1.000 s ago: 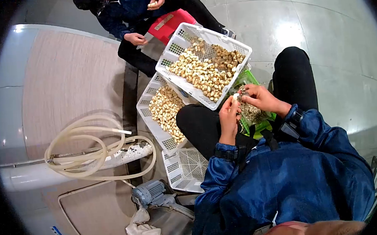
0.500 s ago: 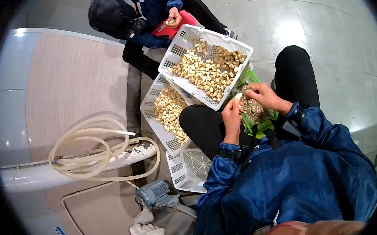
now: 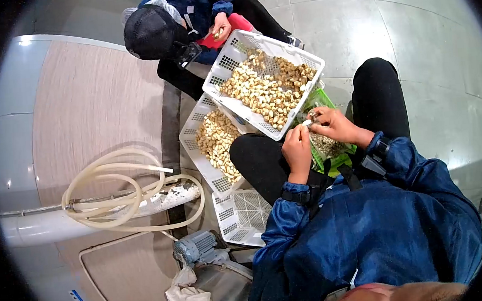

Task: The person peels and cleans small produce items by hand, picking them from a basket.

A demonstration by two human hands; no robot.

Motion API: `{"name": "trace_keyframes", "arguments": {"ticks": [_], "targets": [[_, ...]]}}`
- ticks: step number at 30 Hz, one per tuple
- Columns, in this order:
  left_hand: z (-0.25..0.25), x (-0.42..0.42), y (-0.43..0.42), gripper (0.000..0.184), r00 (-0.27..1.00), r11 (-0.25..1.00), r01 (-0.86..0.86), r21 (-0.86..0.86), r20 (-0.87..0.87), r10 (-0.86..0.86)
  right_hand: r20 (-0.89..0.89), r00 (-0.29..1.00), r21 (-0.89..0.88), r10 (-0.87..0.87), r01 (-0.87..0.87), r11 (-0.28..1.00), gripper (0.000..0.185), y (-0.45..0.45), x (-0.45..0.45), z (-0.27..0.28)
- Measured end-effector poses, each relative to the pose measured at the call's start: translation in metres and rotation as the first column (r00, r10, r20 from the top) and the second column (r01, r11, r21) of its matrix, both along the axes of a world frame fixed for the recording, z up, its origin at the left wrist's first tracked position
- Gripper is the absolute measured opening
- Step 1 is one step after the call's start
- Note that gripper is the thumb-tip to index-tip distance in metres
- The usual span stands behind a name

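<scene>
Between my hands, above the green basket, is a small pale mushroom (image 3: 307, 123) with a white end. My left hand (image 3: 296, 151) is closed, pinching it between thumb and fingertips. My right hand (image 3: 334, 127) is closed too, its fingertips right against the mushroom; whatever they grip is too small to make out. Beneath my right hand, the green basket (image 3: 320, 98) holds brownish scraps. Just beyond my hands, a white crate (image 3: 308, 60) is filled with brown and cream mushrooms (image 3: 267, 87).
A lower white crate (image 3: 190, 133) holds more mushrooms, and another white crate (image 3: 227, 214) sits nearer me. Across from me, a co-worker (image 3: 184, 20) bends over a red container (image 3: 239, 23). Left are a coiled hose (image 3: 108, 165), a white pipe (image 3: 39, 229) and a motor (image 3: 196, 247).
My right hand's fingers have shifted and spread a little around the mushroom, which is now turned more sideways. The co-worker's head has moved slightly right.
</scene>
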State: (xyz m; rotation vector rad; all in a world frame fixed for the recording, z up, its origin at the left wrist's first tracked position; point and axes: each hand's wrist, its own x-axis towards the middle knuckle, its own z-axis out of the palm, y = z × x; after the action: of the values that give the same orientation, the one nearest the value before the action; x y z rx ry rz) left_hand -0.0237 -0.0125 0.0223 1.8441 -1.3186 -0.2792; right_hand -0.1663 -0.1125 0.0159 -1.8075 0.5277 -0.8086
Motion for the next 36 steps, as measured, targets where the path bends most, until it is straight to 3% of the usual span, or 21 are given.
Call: {"name": "trace_keyframes", "arguments": {"ticks": [2, 3, 4, 6, 9, 11, 13, 14, 15, 17, 18, 19, 22, 23, 26, 28, 30, 33, 34, 35, 36], "targets": [[0.007, -0.003, 0.001, 0.03, 0.998, 1.0, 0.007, -0.013, 0.067, -0.006, -0.008, 1.0, 0.074, -0.011, 0.011, 0.997, 0.024, -0.002, 0.001, -0.009], [0.011, -0.004, 0.001, 0.03, 0.998, 1.0, 0.001, -0.005, 0.064, 0.0, -0.125, 0.992, 0.369, 0.015, 0.033, 0.929, 0.026, -0.002, -0.003, 0.007], [0.009, -0.003, 0.001, 0.03, 1.0, 1.0, -0.015, 0.026, 0.001, 0.015, -0.069, 0.998, 0.424, -0.009, 0.038, 0.905, 0.027, -0.002, -0.003, 0.001], [0.002, 0.0, 0.002, 0.029, 0.991, 0.995, -0.04, 0.091, -0.127, 0.052, 0.03, 1.0, 0.297, 0.008, -0.016, 0.955, 0.026, -0.002, 0.0, 0.0], [0.001, 0.001, 0.001, 0.031, 1.0, 0.999, -0.03, 0.038, 0.007, 0.029, 0.033, 0.999, -0.204, -0.006, 0.013, 0.979, 0.025, -0.001, 0.002, 0.0], [-0.005, 0.004, 0.003, 0.029, 0.998, 0.996, -0.014, 0.087, -0.052, 0.019, -0.062, 0.998, 0.139, 0.021, -0.013, 0.99, 0.025, -0.002, -0.003, 0.011], [-0.008, 0.003, 0.002, 0.034, 0.862, 0.971, -0.046, 0.236, -0.482, 0.158, -0.166, 0.985, 0.433, 0.046, 0.031, 0.901, 0.025, -0.004, -0.005, 0.012], [-0.01, 0.003, 0.002, 0.038, 0.719, 0.95, -0.034, 0.309, -0.653, 0.238, -0.116, 0.992, 0.303, 0.047, -0.009, 0.953, 0.024, -0.004, -0.004, 0.007], [-0.006, 0.002, 0.002, 0.04, 0.721, 0.952, -0.034, 0.303, -0.652, 0.233, -0.066, 0.996, 0.166, 0.054, -0.043, 0.985, 0.023, -0.003, -0.003, 0.005], [-0.019, 0.008, 0.005, 0.04, 0.894, 0.961, 0.005, 0.277, -0.432, 0.12, -0.013, 0.998, -0.108, 0.06, -0.061, 0.992, 0.02, -0.001, -0.002, 0.003], [-0.017, 0.01, 0.003, 0.041, 0.951, 0.963, 0.027, 0.268, -0.305, 0.059, -0.053, 0.998, -0.099, 0.043, -0.049, 0.994, 0.018, -0.001, -0.002, 0.003], [-0.016, 0.009, 0.004, 0.042, 0.94, 0.949, 0.04, 0.313, -0.333, 0.07, -0.068, 0.996, -0.029, 0.064, -0.067, 0.997, 0.019, -0.002, -0.003, 0.004], [-0.009, 0.007, 0.003, 0.045, 0.59, 0.93, 0.063, 0.363, -0.764, 0.259, -0.075, 0.996, 0.206, 0.047, -0.031, 0.978, 0.02, -0.005, -0.004, 0.007], [-0.006, 0.006, 0.003, 0.047, 0.525, 0.929, 0.064, 0.365, -0.804, 0.28, -0.074, 0.997, 0.288, 0.026, -0.004, 0.958, 0.021, -0.005, -0.004, 0.007], [-0.009, 0.003, 0.002, 0.046, 0.691, 0.933, 0.022, 0.358, -0.68, 0.244, -0.012, 1.0, -0.022, 0.015, -0.015, 1.0, 0.022, -0.002, -0.002, 0.004], [-0.006, 0.003, 0.002, 0.045, 0.992, 0.986, -0.023, 0.163, -0.118, 0.043, -0.037, 0.999, -0.101, 0.037, -0.041, 0.994, 0.021, -0.002, -0.002, 0.006], [-0.011, 0.005, 0.001, 0.04, 0.996, 0.996, -0.007, 0.092, 0.089, -0.001, -0.073, 0.997, -0.112, 0.037, -0.045, 0.993, 0.021, -0.003, -0.002, 0.005], [-0.007, 0.0, 0.0, 0.047, 0.808, 0.943, -0.02, 0.331, -0.55, 0.21, -0.156, 0.988, 0.238, 0.003, 0.035, 0.971, 0.024, -0.004, -0.003, 0.01], [-0.005, 0.0, -0.001, 0.047, 0.743, 0.932, -0.008, 0.363, -0.622, 0.248, -0.193, 0.981, 0.363, -0.007, 0.078, 0.928, 0.024, -0.006, -0.003, 0.011], [-0.002, 0.001, -0.001, 0.047, 0.669, 0.919, 0.006, 0.394, -0.685, 0.289, -0.216, 0.976, 0.23, -0.006, 0.057, 0.971, 0.025, -0.006, -0.004, 0.013], [-0.001, 0.002, -0.001, 0.046, 0.586, 0.905, 0.022, 0.424, -0.739, 0.332, -0.012, 1.0, 0.058, -0.027, 0.027, 0.998, 0.023, -0.002, -0.001, 0.011]]}}
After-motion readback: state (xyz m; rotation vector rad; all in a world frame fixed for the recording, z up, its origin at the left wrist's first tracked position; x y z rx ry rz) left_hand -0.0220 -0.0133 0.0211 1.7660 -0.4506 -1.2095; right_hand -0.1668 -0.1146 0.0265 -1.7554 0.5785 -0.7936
